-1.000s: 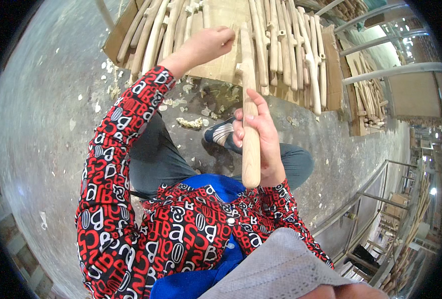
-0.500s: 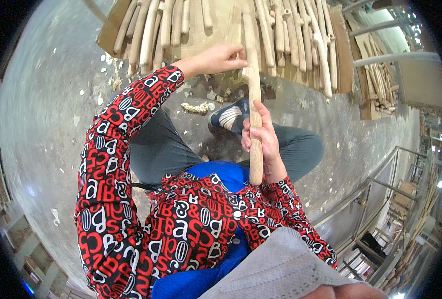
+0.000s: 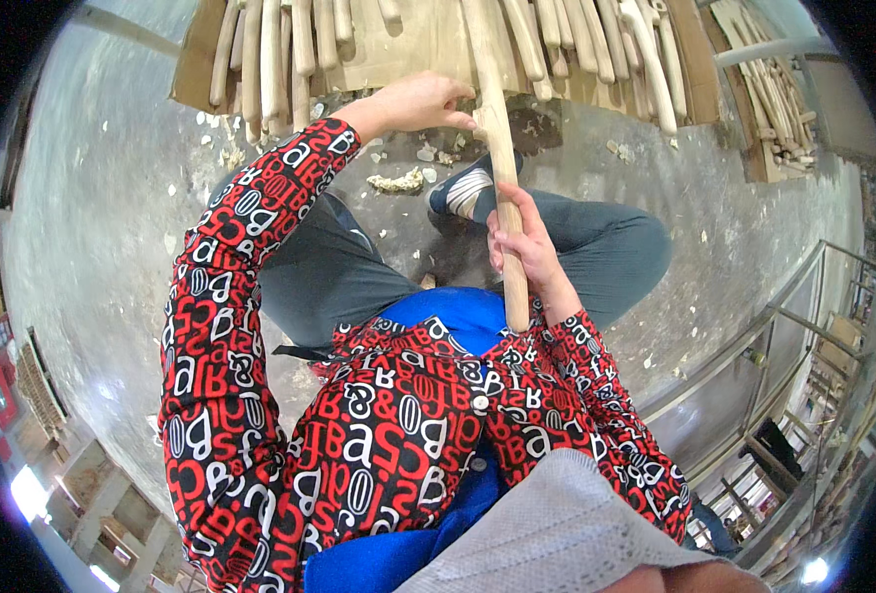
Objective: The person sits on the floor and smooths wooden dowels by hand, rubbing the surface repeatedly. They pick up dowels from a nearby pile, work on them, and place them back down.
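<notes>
A long pale wooden stick (image 3: 503,163) runs from my lap out past the top edge of the view, so its far end is hidden. It has a small raised bump on its left side, partway along. My right hand (image 3: 529,243) is wrapped round its lower part, and the rounded near end rests against my shirt front. Beside the bump is my left hand (image 3: 420,103), fingers curled, thumb and forefinger apart with a gap between them. Its fingertips are at the stick's edge; whether they touch the wood I cannot tell.
Similar wooden sticks (image 3: 250,69) lie in rows on a cardboard sheet (image 3: 359,74) ahead, left and right of mine. Another stack of sticks (image 3: 769,94) is at the far right. Wood chips (image 3: 396,182) litter the floor by my shoe (image 3: 468,188). A metal frame (image 3: 744,366) stands at right.
The view has tilted, so the stick pile sits higher in it. My left hand's thumb and forefinger have spread apart near the bump. My right hand still grips the stick.
</notes>
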Available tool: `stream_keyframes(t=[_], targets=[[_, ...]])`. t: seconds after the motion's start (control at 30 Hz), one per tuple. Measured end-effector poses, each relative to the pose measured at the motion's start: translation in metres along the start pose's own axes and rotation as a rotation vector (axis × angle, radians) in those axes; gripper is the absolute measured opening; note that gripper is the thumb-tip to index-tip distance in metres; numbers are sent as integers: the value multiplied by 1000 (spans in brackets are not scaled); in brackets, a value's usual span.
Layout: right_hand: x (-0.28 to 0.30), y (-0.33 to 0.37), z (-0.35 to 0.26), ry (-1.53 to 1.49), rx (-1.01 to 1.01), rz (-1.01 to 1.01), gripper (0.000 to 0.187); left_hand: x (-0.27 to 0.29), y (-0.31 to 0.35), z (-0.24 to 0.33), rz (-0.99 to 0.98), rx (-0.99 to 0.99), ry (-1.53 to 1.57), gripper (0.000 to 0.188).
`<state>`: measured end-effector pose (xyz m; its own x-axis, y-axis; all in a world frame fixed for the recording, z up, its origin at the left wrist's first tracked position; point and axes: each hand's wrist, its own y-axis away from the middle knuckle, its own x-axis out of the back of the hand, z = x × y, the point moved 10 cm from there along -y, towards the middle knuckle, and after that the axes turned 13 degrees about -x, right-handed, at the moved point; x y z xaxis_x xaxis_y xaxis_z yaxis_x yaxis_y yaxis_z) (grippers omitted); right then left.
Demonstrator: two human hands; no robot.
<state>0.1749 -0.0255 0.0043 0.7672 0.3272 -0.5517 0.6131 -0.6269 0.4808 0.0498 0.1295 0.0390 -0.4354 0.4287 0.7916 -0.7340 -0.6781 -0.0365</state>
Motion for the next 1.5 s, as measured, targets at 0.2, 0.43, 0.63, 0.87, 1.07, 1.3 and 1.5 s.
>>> stream_keyframes(t=[0.2,0.43,0.63,0.87,1.07,1.3,1.5], targets=[[-9,2,4,46,-16,-7,65,-14,-2,9,-136,-119,1,39],[-5,5,7,65,-9,-3,66,-13,-6,14,-167,-71,109,28],[-8,4,9,14,5,-40,68,-18,-2,12,-170,-116,-70,28],[-8,4,7,-49,20,-55,68,-12,-2,15,-114,-134,20,30],[-8,2,8,24,-7,-20,68,-16,-2,14,-156,-127,-79,29],[-9,3,9,21,-12,-3,66,-20,-1,8,-183,-73,-29,29],[-11,3,9,-3,-6,-27,69,-14,-2,14,-92,-189,-57,28]])
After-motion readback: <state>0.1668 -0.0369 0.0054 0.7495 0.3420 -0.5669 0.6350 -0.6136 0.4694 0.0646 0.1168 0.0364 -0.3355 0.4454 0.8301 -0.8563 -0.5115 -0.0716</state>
